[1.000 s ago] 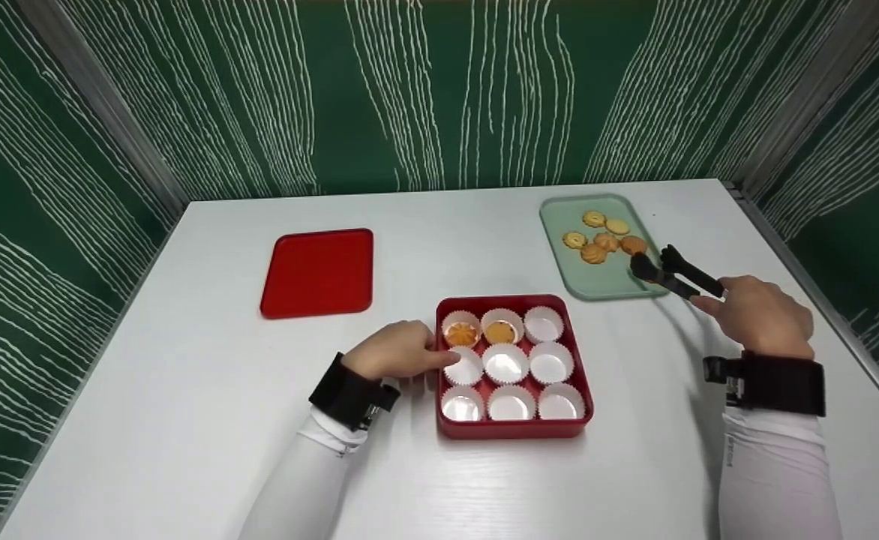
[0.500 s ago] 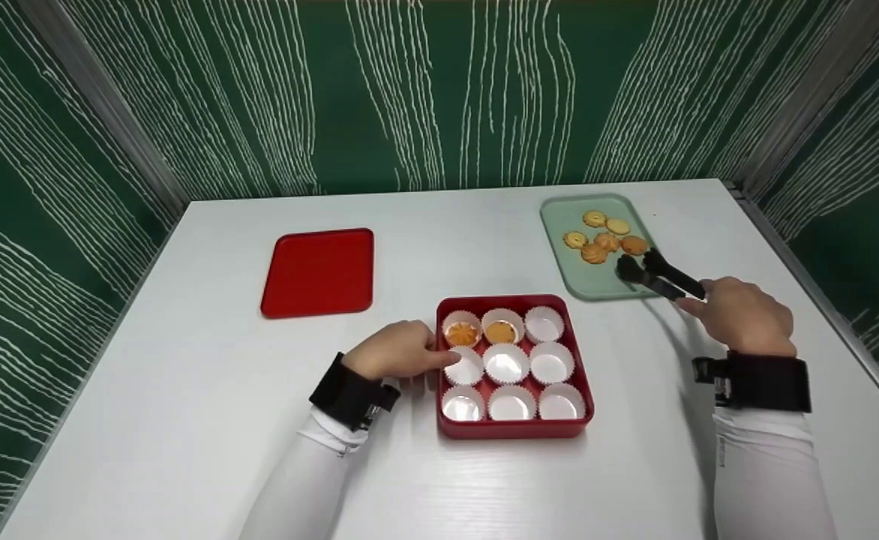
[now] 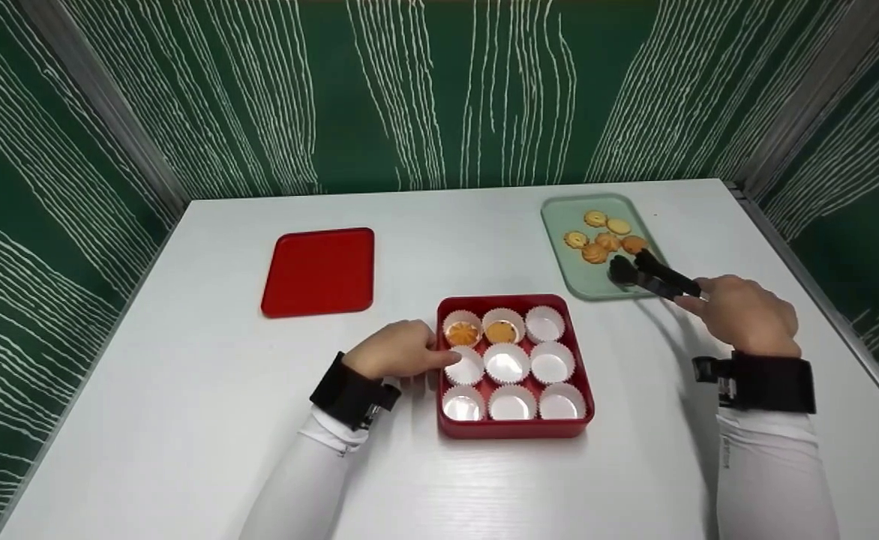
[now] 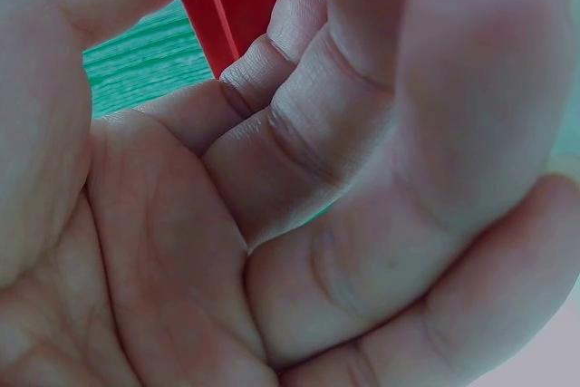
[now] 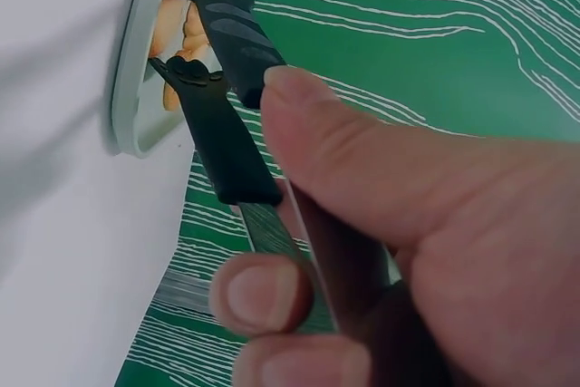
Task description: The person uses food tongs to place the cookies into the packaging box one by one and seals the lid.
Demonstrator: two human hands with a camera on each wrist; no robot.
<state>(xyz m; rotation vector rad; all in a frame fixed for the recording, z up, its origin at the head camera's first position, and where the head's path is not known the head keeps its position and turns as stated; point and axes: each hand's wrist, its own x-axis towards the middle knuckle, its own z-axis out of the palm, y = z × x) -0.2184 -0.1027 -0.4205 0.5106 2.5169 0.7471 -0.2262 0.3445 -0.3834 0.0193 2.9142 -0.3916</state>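
With its thumb over the rim and its fingers outside, my left hand (image 3: 402, 350) grips the left wall of a red square box (image 3: 514, 429). White paper cups (image 3: 506, 364) fill the box in rows. One back cup holds a swirled cookie (image 3: 462, 334), another a flatter cookie (image 3: 500, 332). My right hand (image 3: 747, 315) holds tongs (image 5: 222, 151) with black tips and metal arms. Their tips are spread apart over the near right part of a pale green tray (image 3: 589, 283), right beside a brown oval cookie (image 3: 634, 244). Nothing shows between the tips.
Several more cookies lie in the green tray, among them a swirled cookie (image 3: 595, 253) and a ring-shaped cookie (image 3: 576, 240). A flat red tray (image 3: 319, 273) lies at the left on the white table (image 3: 184, 390). Green walls (image 3: 447, 97) with white lines stand behind and beside it.
My right hand has carried the tongs leftward, from the green tray's right edge further in over the tray. My left hand and the red box have stayed in place.
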